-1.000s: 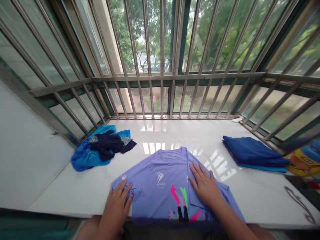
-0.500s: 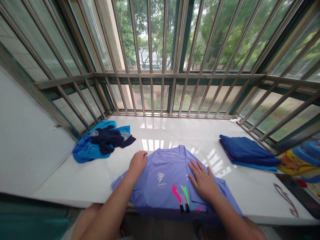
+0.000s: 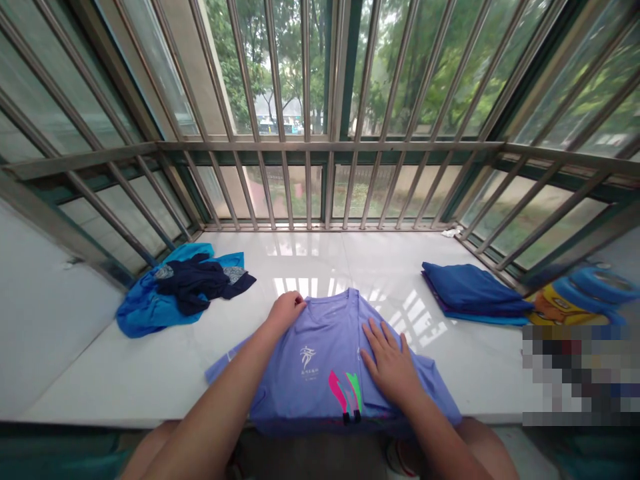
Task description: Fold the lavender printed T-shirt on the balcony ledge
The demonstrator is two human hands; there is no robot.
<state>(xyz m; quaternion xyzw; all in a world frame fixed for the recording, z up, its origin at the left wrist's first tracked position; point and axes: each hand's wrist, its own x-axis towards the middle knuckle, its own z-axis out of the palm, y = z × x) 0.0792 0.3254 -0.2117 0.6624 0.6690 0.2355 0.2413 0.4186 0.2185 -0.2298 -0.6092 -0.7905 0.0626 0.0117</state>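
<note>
A lavender T-shirt (image 3: pixel 320 333) lies on the white ledge with its collar pointing to the window. Its front carries a white figure print and pink and green stripes. The right side is folded inward, and the lower part hangs over the near edge. At the left shoulder, close to the collar, my left hand (image 3: pixel 286 311) pinches the fabric between closed fingers. My right hand (image 3: pixel 389 360) rests flat on the folded side, fingers spread.
Crumpled blue and navy clothes (image 3: pixel 185 287) lie at the left. Folded blue clothes (image 3: pixel 475 290) are stacked at the right, beside a yellow and blue container (image 3: pixel 575 297). Metal bars (image 3: pixel 330 150) front the window along the back. A blurred patch covers the right corner.
My left hand has shifted along the shoulder, closer to the collar. My right hand stays flat on the folded side. The camera view has swung slightly right.
</note>
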